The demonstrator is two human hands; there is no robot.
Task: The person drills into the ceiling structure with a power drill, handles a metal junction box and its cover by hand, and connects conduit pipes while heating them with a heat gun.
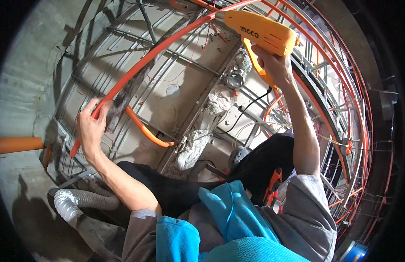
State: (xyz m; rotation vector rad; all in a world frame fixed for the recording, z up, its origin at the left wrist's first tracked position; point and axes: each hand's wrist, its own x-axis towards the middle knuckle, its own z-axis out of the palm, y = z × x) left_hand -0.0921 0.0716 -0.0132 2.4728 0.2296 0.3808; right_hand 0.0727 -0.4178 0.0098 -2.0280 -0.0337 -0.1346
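Above and beyond the person's lap, the left hand (92, 124) has its fingers and thumb wrapped around a red-orange pipe (152, 54) near its lower end, with a short stub of it poking out below the hand. From that grip the pipe rises away to the right in a long, gentle curve and passes just in front of the heat gun (258, 33). The right hand (274, 65) is closed around the gun's handle, its nozzle pointing leftward at the pipe; whether the two touch, or whether the gun is running, cannot be told.

As far as can be judged, the work on the pipe is partway: it is gripped and the nozzle is lined up with it, but near the nozzle it shows no sharp bend, and the end by the left hand is loose. Shaping that stretch and fixing that end appear to be left. Just right of the left hand, a second pipe (143, 129) curves down and away. Below the right hand hangs a black cord (250, 109); metal framing (191, 61) lies between the hands.
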